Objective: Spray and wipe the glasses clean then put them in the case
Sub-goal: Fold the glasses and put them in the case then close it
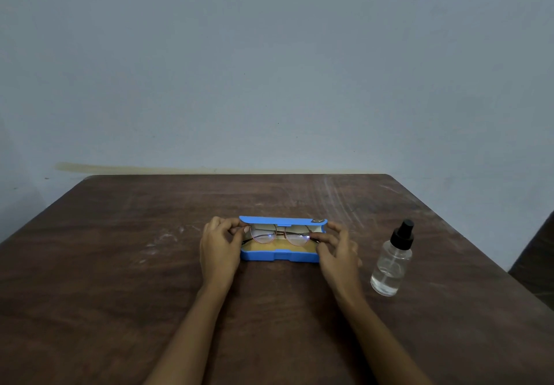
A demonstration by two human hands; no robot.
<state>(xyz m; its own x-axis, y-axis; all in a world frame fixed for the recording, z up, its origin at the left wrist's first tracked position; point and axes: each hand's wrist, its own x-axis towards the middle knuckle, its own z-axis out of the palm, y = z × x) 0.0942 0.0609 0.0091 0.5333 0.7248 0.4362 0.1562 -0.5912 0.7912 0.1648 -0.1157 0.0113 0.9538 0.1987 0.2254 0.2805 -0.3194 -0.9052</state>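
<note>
**Glasses held at both ends inside the open case**

The glasses (263, 234) are pinched at each outer corner of the frame: one end by the left hand (220, 243), the other by the right hand (335, 249), with thumbs and fingertips curled onto the hinges. A grip at the two ends is likely chosen so that the lenses are not touched and the frame is kept level.

Between the hands lies the blue case (280, 256), its lid (281, 220) raised on the side away from the person so that the tray is left open towards them. The glasses are held with the lenses upright within the opening, above a yellow lining (275, 246); whether they rest on it cannot be told, nor whether that yellow layer is a cloth.

A spray bottle (391, 261) with a black cap stands upright on the worktop (120, 264), to the outside of the right hand and apart from it, within easy reach. No wiping cloth can be clearly identified.
</note>
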